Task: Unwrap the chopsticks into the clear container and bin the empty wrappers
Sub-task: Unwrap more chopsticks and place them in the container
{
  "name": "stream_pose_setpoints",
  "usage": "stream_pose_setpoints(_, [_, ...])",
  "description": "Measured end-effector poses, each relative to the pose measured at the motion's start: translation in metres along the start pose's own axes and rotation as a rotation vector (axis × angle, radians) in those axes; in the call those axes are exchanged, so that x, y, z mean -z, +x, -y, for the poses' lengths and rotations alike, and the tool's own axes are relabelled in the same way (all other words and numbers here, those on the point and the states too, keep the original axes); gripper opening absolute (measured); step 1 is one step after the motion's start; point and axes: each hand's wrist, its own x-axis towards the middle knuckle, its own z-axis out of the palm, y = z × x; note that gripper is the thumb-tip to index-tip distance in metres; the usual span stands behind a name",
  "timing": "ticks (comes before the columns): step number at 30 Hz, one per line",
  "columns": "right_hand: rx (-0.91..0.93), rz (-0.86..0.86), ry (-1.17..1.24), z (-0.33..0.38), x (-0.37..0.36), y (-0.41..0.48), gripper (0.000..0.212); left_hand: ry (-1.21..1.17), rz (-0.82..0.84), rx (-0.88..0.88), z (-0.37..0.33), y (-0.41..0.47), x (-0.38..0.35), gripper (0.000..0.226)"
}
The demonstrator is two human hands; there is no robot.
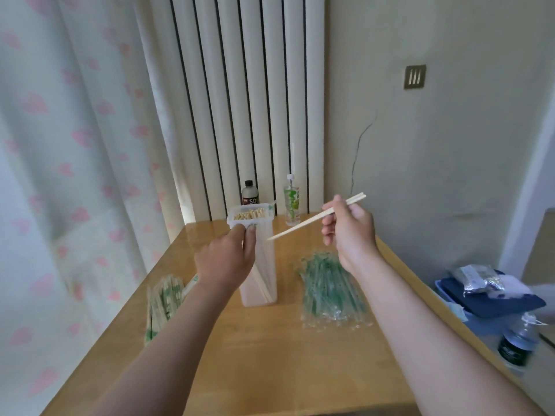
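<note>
Right hand [348, 226] pinches one bare pair of chopsticks [312, 219], tips pointing to 10 o'clock at the clear container [265, 277], which stands mid-table [270, 355]. Left hand [228, 256] grips the container's rim.

Best handling, as I judge it: steady the container, tilt the tips down, release over the open mouth.

Counts:
- One container; the sticks inside are too many to count.
- One wrapped pile [163, 298] at 8 o'clock.
- One heap of empty wrappers [330, 289] at 3 o'clock.
- Two bottles [249, 193] at 12 o'clock.

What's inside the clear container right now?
Bare chopsticks: ends bunched at the open top, a few shafts showing through the clear container wall. The left hand gripping it hides the upper near side.
</note>
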Motion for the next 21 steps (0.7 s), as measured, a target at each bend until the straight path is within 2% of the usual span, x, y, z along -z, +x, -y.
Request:
stream_pose_setpoints(6, [0.161, 0.069, -0.141, 0.042, -0.066, 0.035, 0.032, -0.18, 0.034, 0.148, 0.013, 0.025, 0.013, 0.042])
stream_pose_setpoints(8, [0.221, 0.091, -0.271, 0.044, -0.081, 0.047, 0.034, -0.246, 0.022, 0.192, 0.018, 0.029, 0.014, 0.042])
stream_pose_setpoints(11, [0.295, 0.154, -0.607, 0.032, -0.098, 0.06, 0.044, -0.293, 0.011, 0.216, 0.027, 0.031, 0.012, 0.041])
stream_pose_setpoints(13, [0.207, 0.279, -0.834, 0.019, -0.105, 0.063, 0.047, -0.316, 0.006, 0.218, 0.033, 0.029, 0.01, 0.04])
stream_pose_setpoints(16, [0.043, 0.493, -1.048, 0.007, -0.106, 0.058, 0.031, -0.342, 0.027, 0.23, 0.041, 0.026, 0.007, 0.035])
stream_pose_setpoints(18, [0.019, 0.49, -1.038, 0.006, -0.104, 0.053, 0.02, -0.374, 0.049, 0.225, 0.044, 0.024, 0.004, 0.035])
stream_pose_setpoints(21, [0.035, 0.451, -1.026, 0.005, -0.102, 0.049, 0.022, -0.419, 0.088, 0.207, 0.041, 0.02, 0.0, 0.037])
